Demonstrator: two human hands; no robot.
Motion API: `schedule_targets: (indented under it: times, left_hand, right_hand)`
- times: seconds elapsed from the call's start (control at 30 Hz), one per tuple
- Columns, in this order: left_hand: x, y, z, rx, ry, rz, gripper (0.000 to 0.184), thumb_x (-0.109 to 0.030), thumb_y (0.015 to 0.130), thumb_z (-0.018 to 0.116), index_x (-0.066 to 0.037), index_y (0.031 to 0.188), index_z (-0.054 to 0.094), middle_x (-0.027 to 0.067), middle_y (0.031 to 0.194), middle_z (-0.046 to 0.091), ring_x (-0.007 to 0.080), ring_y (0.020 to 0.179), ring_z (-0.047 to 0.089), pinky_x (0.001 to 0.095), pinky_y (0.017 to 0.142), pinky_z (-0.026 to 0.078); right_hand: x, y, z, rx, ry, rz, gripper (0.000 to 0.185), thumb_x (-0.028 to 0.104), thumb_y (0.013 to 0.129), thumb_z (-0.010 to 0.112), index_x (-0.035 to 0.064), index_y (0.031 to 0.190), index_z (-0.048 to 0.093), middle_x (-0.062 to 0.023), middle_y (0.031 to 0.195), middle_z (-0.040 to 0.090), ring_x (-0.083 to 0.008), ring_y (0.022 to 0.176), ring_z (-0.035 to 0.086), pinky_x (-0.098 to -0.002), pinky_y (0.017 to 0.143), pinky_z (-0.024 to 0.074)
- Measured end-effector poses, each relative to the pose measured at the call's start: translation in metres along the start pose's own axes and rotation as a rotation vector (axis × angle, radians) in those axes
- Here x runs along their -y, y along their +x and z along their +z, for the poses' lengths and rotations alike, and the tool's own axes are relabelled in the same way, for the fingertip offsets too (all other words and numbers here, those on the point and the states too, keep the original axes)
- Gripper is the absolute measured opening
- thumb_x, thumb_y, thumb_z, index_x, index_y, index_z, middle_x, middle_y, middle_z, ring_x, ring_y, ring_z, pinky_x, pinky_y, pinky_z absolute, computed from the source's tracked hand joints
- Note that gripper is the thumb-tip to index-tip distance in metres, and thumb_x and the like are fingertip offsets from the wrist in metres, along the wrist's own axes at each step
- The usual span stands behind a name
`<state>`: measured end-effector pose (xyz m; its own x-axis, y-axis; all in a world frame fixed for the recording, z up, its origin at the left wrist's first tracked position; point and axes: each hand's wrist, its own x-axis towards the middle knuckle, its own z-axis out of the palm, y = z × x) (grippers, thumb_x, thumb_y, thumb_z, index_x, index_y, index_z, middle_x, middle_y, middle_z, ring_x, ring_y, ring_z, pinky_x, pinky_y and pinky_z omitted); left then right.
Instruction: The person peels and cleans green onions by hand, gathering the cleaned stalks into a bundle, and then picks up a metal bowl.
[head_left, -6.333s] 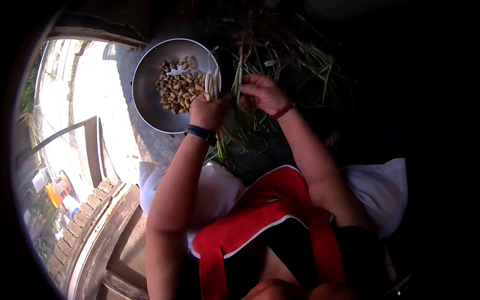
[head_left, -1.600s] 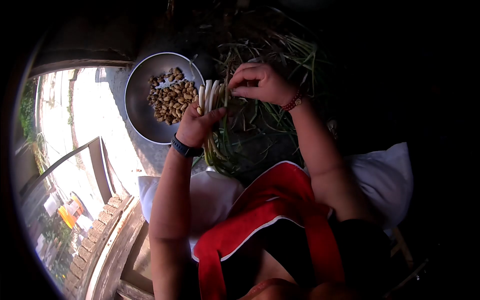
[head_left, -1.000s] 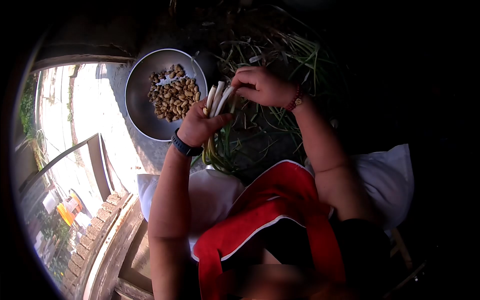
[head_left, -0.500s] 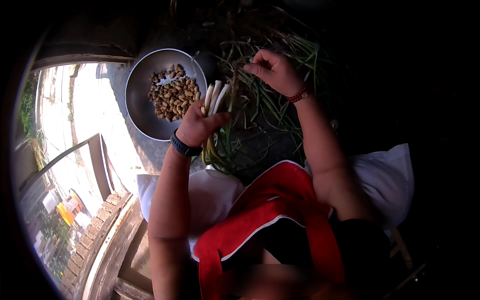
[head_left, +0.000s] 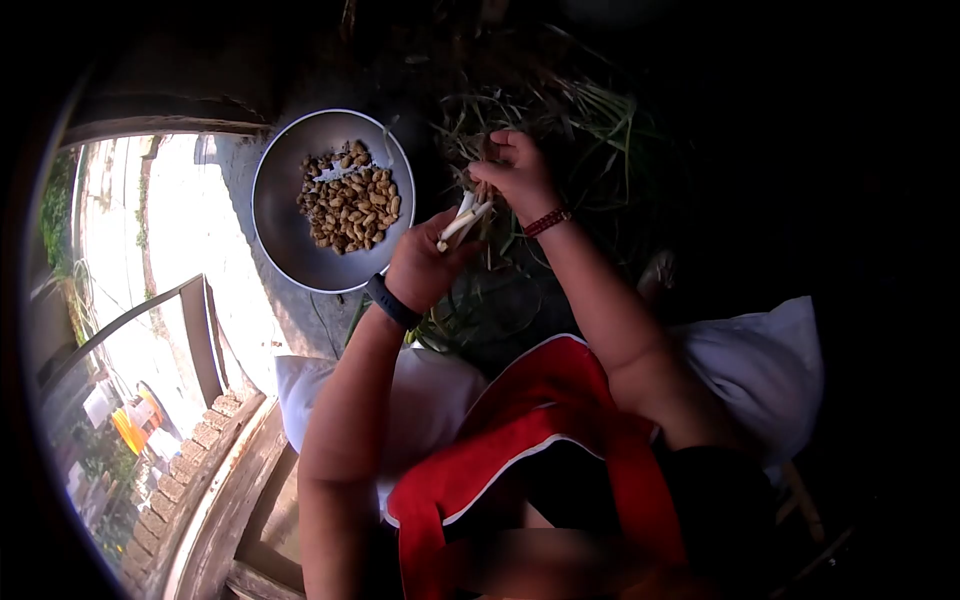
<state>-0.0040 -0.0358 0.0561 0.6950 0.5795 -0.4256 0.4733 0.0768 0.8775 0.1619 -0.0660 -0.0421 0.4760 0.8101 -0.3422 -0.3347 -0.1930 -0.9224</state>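
Left grip [head_left: 422,268]: closed round white stalks [head_left: 466,222].
Right grip [head_left: 512,174]: fingers bent, just above the stalks; I cannot tell what they pinch.
Stalk axis: slants from left grip toward right; left nearer.
Bowl [head_left: 278,215]: left of both.

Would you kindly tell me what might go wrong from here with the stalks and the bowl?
The white stalks in the left hand point at differing angles, so one might slip out.
The bowl sits right by that hand, so bits of dirt or peel might drop among the peanuts.
The loose greens beyond the right hand lie in deep shade, so a dropped stalk could be hard to spot.
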Motion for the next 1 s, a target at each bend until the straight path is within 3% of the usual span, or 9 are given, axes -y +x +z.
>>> schedule_targets:
  times: [0.03,0.13,0.27,0.37,0.47,0.73,0.9,0.97,1.0]
  left_hand:
    - [0.006,0.000,0.003,-0.003,0.027,0.026,0.035,-0.008,0.076,0.065,-0.003,0.109,0.057,0.0043,0.086,0.063,0.0090,0.077,0.054,0.0258,0.075,0.045]
    - [0.017,0.003,0.003,-0.079,-0.059,-0.059,0.030,-0.007,0.076,0.065,-0.001,0.105,0.058,0.0047,0.083,0.063,0.0091,0.072,0.055,0.0255,0.068,0.046]
    - [0.016,0.009,0.001,-0.158,-0.444,-0.221,0.026,-0.005,0.076,0.065,-0.002,0.101,0.061,0.0031,0.082,0.063,0.0074,0.066,0.055,0.0227,0.058,0.046]
    - [0.014,0.009,0.004,-0.182,-0.440,-0.212,0.025,-0.004,0.075,0.066,-0.003,0.100,0.062,0.0011,0.082,0.063,0.0063,0.064,0.055,0.0206,0.055,0.046]
    - [0.021,0.009,0.003,-0.153,-0.302,-0.195,0.029,-0.004,0.074,0.069,-0.003,0.102,0.061,0.0006,0.082,0.063,0.0065,0.068,0.056,0.0207,0.059,0.047]
    - [0.014,0.007,0.009,-0.243,-0.366,-0.128,0.036,-0.001,0.071,0.069,-0.001,0.105,0.058,0.0010,0.082,0.063,0.0069,0.073,0.057,0.0217,0.066,0.047]
    - [0.015,0.007,-0.006,-0.253,-0.402,-0.230,0.026,-0.002,0.072,0.067,-0.002,0.098,0.060,0.0006,0.076,0.062,0.0070,0.065,0.055,0.0219,0.059,0.044]
    - [0.022,0.006,-0.017,-0.217,-0.430,-0.281,0.022,-0.002,0.073,0.066,-0.003,0.094,0.061,0.0002,0.072,0.061,0.0068,0.059,0.052,0.0221,0.054,0.042]
    - [0.016,0.003,-0.022,-0.202,-0.414,-0.342,0.017,-0.003,0.073,0.066,-0.004,0.089,0.062,-0.0005,0.067,0.059,0.0066,0.052,0.047,0.0218,0.049,0.038]
  right_hand:
    - [0.006,-0.003,0.000,0.062,0.212,0.171,0.041,0.004,0.074,0.066,-0.0031,0.109,0.045,-0.0118,0.088,0.060,-0.0181,0.072,0.061,-0.0279,0.065,0.0517]
    - [0.014,-0.002,-0.003,0.137,0.136,0.200,0.042,-0.002,0.077,0.060,-0.0034,0.115,0.042,-0.0162,0.094,0.061,-0.0198,0.077,0.063,-0.0290,0.067,0.0527]
    - [0.018,-0.014,0.015,0.159,0.292,0.210,0.034,0.000,0.082,0.055,-0.0026,0.115,0.045,-0.0139,0.098,0.061,-0.0196,0.087,0.061,-0.0308,0.074,0.0512]
    - [0.022,-0.021,0.031,0.138,0.407,0.194,0.030,0.001,0.084,0.053,-0.0023,0.113,0.047,-0.0131,0.099,0.061,-0.0208,0.091,0.061,-0.0316,0.079,0.0505]
    - [0.025,-0.023,0.038,0.135,0.448,0.164,0.028,0.002,0.086,0.052,-0.0020,0.113,0.047,-0.0127,0.099,0.061,-0.0215,0.093,0.060,-0.0324,0.082,0.0495]
    - [0.024,-0.027,0.048,0.150,0.410,0.107,0.024,0.004,0.088,0.049,-0.0015,0.111,0.048,-0.0118,0.100,0.061,-0.0200,0.093,0.060,-0.0305,0.081,0.0497]
    - [0.016,0.003,0.010,0.174,-0.075,-0.065,0.020,0.006,0.089,0.046,0.0018,0.107,0.053,-0.0063,0.096,0.062,-0.0123,0.081,0.062,-0.0225,0.064,0.0486]
    - [-0.008,0.028,-0.030,0.077,-0.374,-0.247,0.021,0.007,0.090,0.044,0.0023,0.108,0.053,-0.0060,0.092,0.062,-0.0088,0.073,0.059,-0.0222,0.059,0.0472]
    - [-0.023,0.043,-0.057,-0.053,-0.431,-0.169,0.021,0.007,0.089,0.044,0.0019,0.108,0.053,-0.0066,0.091,0.062,-0.0097,0.073,0.060,-0.0228,0.059,0.0475]
